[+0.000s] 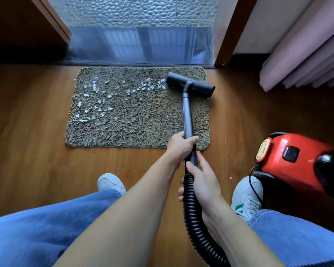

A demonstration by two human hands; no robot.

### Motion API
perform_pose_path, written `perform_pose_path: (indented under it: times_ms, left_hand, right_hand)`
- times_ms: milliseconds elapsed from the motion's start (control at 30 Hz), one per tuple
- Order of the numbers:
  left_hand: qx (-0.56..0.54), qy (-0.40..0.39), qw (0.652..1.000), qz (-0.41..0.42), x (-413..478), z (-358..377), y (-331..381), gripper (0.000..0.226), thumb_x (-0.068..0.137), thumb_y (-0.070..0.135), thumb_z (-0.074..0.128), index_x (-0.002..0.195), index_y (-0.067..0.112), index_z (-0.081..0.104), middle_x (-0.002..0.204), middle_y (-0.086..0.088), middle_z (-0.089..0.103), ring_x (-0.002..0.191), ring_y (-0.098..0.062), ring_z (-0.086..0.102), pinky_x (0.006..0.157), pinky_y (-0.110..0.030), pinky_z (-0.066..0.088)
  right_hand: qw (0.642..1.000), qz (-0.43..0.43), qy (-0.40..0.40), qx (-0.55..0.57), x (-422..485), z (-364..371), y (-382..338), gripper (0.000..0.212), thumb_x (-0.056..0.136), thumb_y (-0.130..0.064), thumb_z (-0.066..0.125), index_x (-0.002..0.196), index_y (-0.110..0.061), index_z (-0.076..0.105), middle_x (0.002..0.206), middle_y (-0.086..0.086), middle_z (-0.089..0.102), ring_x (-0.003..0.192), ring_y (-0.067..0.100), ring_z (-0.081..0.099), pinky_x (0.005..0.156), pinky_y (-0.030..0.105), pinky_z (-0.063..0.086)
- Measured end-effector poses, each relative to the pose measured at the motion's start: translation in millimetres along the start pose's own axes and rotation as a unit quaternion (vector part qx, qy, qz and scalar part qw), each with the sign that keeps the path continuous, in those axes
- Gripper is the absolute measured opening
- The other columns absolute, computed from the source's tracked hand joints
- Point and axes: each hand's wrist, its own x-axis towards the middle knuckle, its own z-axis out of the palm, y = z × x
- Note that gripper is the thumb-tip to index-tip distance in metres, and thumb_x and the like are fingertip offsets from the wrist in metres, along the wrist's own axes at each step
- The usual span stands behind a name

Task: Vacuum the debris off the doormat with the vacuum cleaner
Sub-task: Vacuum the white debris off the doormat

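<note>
A shaggy brown doormat [135, 128] lies on the wooden floor before a doorway. Several pale scraps of debris [96, 105] are scattered over its left and upper middle parts. The black floor head [190, 86] of the vacuum cleaner rests on the mat's far right corner, touching the nearest scraps. My left hand [179, 145] grips the dark wand [187, 114] near the mat's front edge. My right hand [202, 182] holds the wand's lower end where the ribbed black hose [193, 218] begins. The red vacuum body [291, 160] sits on the floor to my right.
A glossy dark threshold [143, 45] and pebbled ground lie beyond the mat, between wooden door frames [228, 35]. Pink curtains [305, 60] hang at the right. My white shoes [110, 183] stand just behind the mat; a black cord [254, 186] crosses the right shoe.
</note>
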Motion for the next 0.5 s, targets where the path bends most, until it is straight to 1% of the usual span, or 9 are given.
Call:
perform_pose_path:
  times_ms: [133,200,267,300,333,400,500]
  left_hand:
    - [0.004,0.007,1.0,-0.013,4.7,10.5,7.2,0.032,0.068,0.036,0.072,0.09,0.013,0.066,0.099,-0.019,0.073,0.094,-0.039,0.073,0.086,-0.056,0.059]
    - [-0.007,0.002,1.0,-0.026,-5.9,12.8,6.7,0.023,0.079,0.028,0.075,0.092,0.011,0.066,0.094,-0.017,0.071,0.097,-0.042,0.072,0.087,-0.057,0.059]
    - [-0.011,0.001,0.999,-0.039,-22.9,12.3,4.8,0.015,0.086,0.021,0.074,0.092,0.01,0.066,0.089,-0.015,0.068,0.095,-0.042,0.073,0.086,-0.058,0.059]
    - [-0.011,0.0,0.999,-0.045,-32.7,11.4,4.0,0.015,0.087,0.02,0.074,0.093,0.009,0.066,0.087,-0.014,0.067,0.09,-0.04,0.073,0.085,-0.055,0.06]
    - [-0.008,-0.001,0.999,-0.049,-42.1,10.0,2.2,0.014,0.088,0.019,0.073,0.093,0.008,0.065,0.085,-0.013,0.066,0.084,-0.037,0.072,0.082,-0.05,0.061]
    - [0.006,-0.005,0.998,-0.055,-60.3,5.9,-5.9,0.014,0.09,0.018,0.072,0.095,0.008,0.063,0.084,-0.012,0.065,0.077,-0.03,0.068,0.067,-0.038,0.057]
    - [0.015,-0.003,0.998,-0.064,-86.7,-1.6,-29.9,0.014,0.091,0.019,0.07,0.096,0.009,0.063,0.083,-0.01,0.065,0.073,-0.027,0.066,0.053,-0.027,0.049]
  right_hand:
    - [1.0,0.011,0.003,-0.011,0.5,-9.0,-11.9,0.057,0.108,-0.018,0.049,0.157,-0.045,0.034,0.066,0.012,0.049,0.04,0.02,0.05,0.038,0.026,0.043]
    - [1.0,0.019,0.005,-0.017,-12.2,-12.5,-17.6,0.059,0.108,-0.018,0.049,0.159,-0.043,0.031,0.065,0.011,0.048,0.039,0.02,0.05,0.037,0.026,0.043]
    - [0.999,0.031,0.005,-0.02,-30.0,-14.7,-19.6,0.058,0.108,-0.018,0.049,0.159,-0.04,0.03,0.065,0.011,0.048,0.039,0.021,0.05,0.037,0.026,0.043]
    - [0.999,0.037,0.005,-0.017,-38.6,-15.5,-18.4,0.057,0.109,-0.018,0.049,0.158,-0.039,0.032,0.065,0.011,0.048,0.039,0.021,0.05,0.037,0.025,0.043]
    - [0.999,0.042,0.004,-0.013,-46.9,-16.1,-15.3,0.055,0.109,-0.018,0.049,0.157,-0.038,0.034,0.065,0.011,0.048,0.039,0.021,0.05,0.037,0.025,0.042]
    - [0.999,0.053,-0.005,-0.011,-62.3,-15.5,-4.5,0.051,0.109,-0.018,0.048,0.156,-0.035,0.039,0.066,0.012,0.049,0.039,0.021,0.051,0.037,0.025,0.042]
    - [0.998,0.06,-0.009,-0.014,-87.5,-16.3,19.8,0.045,0.109,-0.019,0.048,0.151,-0.034,0.043,0.068,0.012,0.049,0.041,0.022,0.052,0.038,0.025,0.043]
